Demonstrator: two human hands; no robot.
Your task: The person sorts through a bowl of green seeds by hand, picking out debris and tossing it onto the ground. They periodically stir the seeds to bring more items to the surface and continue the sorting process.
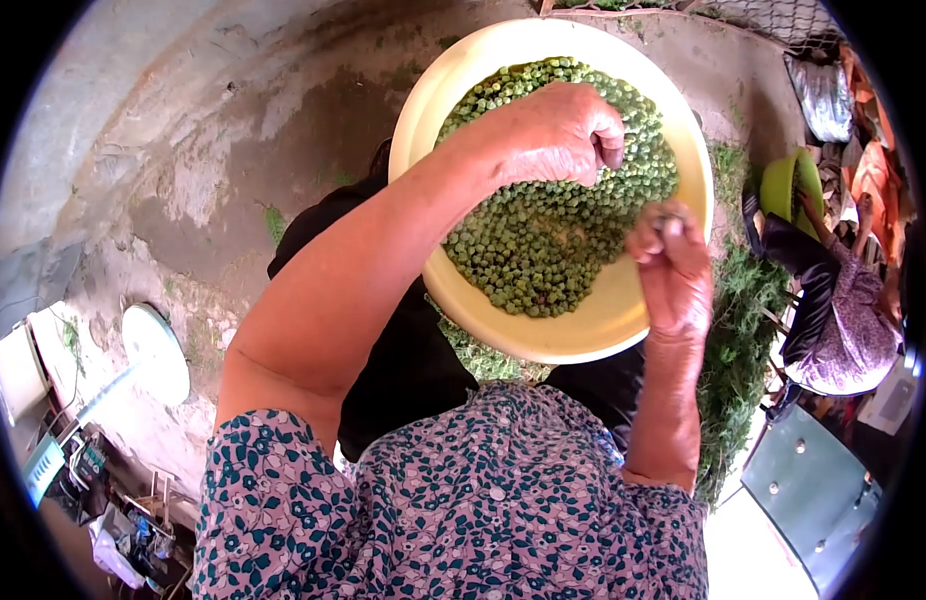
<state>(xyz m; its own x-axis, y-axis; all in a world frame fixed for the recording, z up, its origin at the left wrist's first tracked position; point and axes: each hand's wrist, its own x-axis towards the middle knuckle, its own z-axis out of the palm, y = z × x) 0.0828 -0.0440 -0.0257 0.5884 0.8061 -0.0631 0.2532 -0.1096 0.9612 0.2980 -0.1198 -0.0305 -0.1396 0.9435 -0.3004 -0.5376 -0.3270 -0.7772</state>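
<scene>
A wide pale-yellow basin [558,340] rests over my lap, holding a thick layer of small green roundish pieces [523,270], like little pods or buds. My left hand [563,135] reaches across the basin, its fingers curled downward in a pinch above the green pieces. What those fingertips hold is hidden beneath the hand. At the basin's right rim, my right hand [673,265] is raised with thumb and fingers pressed together. Something small and dark shows at its fingertips, too small to name.
On the right, another person [848,320] in a patterned top sits with a hand in a lime-green tub [778,185]. Weeds [733,370] grow beside the basin. A round white table [155,355] stands at left, and a grey-green panel [813,490] lies at lower right.
</scene>
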